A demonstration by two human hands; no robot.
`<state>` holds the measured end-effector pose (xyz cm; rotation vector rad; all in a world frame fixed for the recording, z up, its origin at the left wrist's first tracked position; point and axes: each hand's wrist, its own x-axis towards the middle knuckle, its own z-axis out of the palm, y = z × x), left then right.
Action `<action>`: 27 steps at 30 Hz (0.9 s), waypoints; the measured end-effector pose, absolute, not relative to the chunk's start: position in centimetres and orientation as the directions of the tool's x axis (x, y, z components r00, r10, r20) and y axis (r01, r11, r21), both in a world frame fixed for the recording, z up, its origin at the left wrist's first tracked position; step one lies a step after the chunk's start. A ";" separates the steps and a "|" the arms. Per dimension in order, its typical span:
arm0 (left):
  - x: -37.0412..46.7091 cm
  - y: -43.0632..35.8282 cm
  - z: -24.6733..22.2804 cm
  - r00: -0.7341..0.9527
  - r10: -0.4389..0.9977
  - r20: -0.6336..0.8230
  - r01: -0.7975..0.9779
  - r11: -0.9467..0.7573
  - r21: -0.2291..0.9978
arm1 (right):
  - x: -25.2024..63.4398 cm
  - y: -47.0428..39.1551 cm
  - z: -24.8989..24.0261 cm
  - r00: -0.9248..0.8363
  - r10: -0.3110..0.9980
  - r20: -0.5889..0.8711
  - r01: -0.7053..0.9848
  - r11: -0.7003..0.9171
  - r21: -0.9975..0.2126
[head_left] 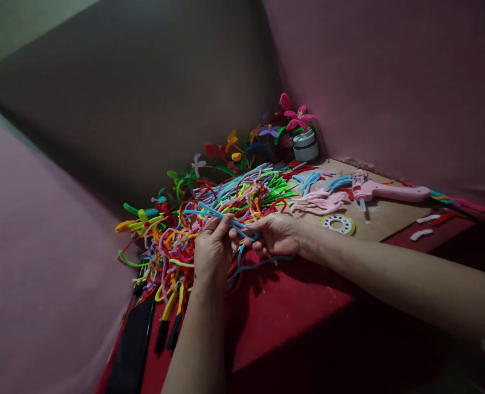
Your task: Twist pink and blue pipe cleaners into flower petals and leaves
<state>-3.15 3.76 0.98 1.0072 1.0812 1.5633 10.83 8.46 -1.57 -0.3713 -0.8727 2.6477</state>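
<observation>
Fingers (pixel 221 223) of left hand (pixel 212 251) and right hand (pixel 273 234) pinched shut on blue fuzzy wire (pixel 226 218), near side of big colourful wire pile (pixel 209 213). Pink glue gun (pixel 386 191) far right on table (pixel 386 216).

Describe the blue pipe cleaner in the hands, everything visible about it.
The blue pipe cleaner is a thin, fuzzy, bendable stem, light blue. Both hands pinch it: the left hand and the right hand meet at its middle, just above the pile of mixed-colour pipe cleaners. One bent stretch sticks out leftward past the left fingers. What looks like the same stem trails down in a loose curve below the hands onto the red table cover, though blur keeps that uncertain.
</observation>
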 end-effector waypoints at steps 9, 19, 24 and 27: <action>-2.2 3.4 1.4 -0.315 0.920 0.231 -0.105 -0.276 0.955 | 10.2 7.8 -1.8 -0.849 0.499 -0.174 -0.281 -0.706 -0.651; -2.3 3.5 1.6 -0.355 0.899 0.259 -0.066 -0.300 0.952 | 10.1 7.2 -0.8 -0.737 0.641 -0.217 -0.285 -0.585 -0.760; -2.6 3.2 1.0 -0.209 0.972 0.104 0.035 -0.099 0.994 | 10.0 7.4 -1.0 -0.618 0.781 -0.091 -0.425 -0.429 -0.797; -2.8 3.2 0.9 -0.213 0.973 0.084 0.042 -0.077 0.996 | 10.2 7.8 -1.2 -0.706 0.703 -0.084 -0.415 -0.508 -0.755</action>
